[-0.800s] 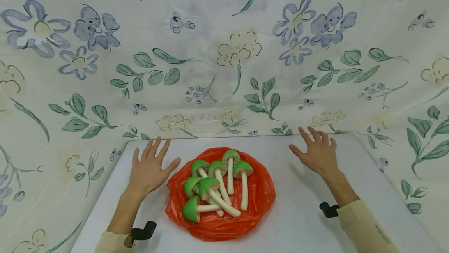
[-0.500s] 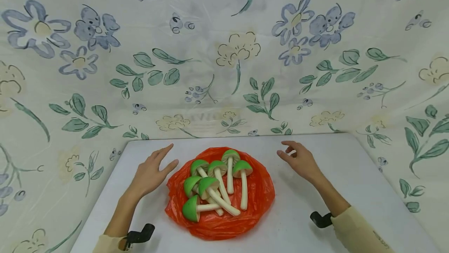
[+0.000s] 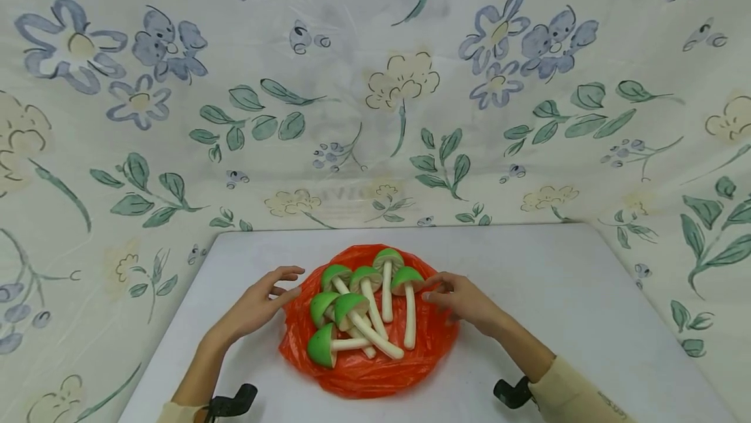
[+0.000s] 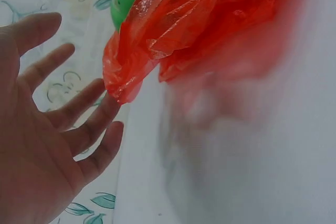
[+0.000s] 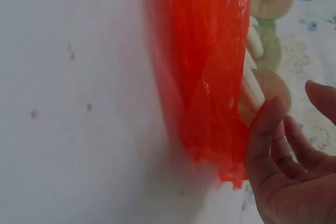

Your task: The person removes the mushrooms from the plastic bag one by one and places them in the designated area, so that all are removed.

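Several toy mushrooms with green caps and white stems lie in a crumpled red plastic bag at the middle of the table. My left hand is at the bag's left edge, fingers spread and slightly bent, fingertips right by the plastic in the left wrist view. Over the bag's right rim reaches my right hand, thumb and bent fingers apart. Its fingertips are close to the cap of the rightmost mushroom. The right wrist view has pale stems and cap undersides behind the red plastic. Neither hand grips anything.
A white table carries the bag. Behind it hangs a floral cloth down to the table's back edge. Black wrist mounts jut inward from both of my sleeves.
From raised and spread on either side, both hands have come down and inward to the bag. The right hand has travelled farther, its fingers now bent. The mushrooms keep their arrangement.
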`<action>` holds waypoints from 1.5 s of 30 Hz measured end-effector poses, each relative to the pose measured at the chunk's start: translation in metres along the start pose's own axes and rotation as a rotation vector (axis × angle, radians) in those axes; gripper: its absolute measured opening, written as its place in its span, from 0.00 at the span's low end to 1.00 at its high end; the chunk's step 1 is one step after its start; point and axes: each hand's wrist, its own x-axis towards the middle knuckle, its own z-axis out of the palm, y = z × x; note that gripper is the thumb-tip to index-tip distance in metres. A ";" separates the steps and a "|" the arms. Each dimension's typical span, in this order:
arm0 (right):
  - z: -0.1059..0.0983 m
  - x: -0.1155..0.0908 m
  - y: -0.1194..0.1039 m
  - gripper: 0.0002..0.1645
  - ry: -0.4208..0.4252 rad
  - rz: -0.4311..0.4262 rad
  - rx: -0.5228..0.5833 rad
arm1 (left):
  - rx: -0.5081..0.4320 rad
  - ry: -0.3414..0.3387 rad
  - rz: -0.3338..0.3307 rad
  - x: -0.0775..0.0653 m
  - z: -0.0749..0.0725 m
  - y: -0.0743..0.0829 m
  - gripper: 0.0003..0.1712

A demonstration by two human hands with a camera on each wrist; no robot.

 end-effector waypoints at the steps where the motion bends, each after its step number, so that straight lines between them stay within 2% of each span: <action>1: 0.003 0.001 0.001 0.25 -0.013 0.002 0.004 | -0.007 -0.007 -0.001 0.000 0.001 -0.001 0.29; 10: 0.023 0.009 0.013 0.28 -0.021 0.024 -0.029 | -0.031 -0.042 0.022 -0.001 0.006 -0.008 0.22; 17: 0.029 0.012 0.015 0.30 -0.014 0.034 -0.039 | -0.055 -0.067 0.011 0.001 0.010 -0.010 0.21; 23: 0.033 0.012 0.013 0.27 -0.035 0.028 -0.067 | -0.066 -0.082 0.028 0.001 0.012 -0.011 0.20; 34: 0.033 0.013 0.012 0.23 -0.069 0.047 0.026 | -0.068 -0.080 0.041 0.003 0.014 -0.012 0.19; 45: 0.024 0.010 0.003 0.26 -0.058 -0.019 0.030 | -0.059 -0.073 0.048 0.004 0.014 -0.011 0.18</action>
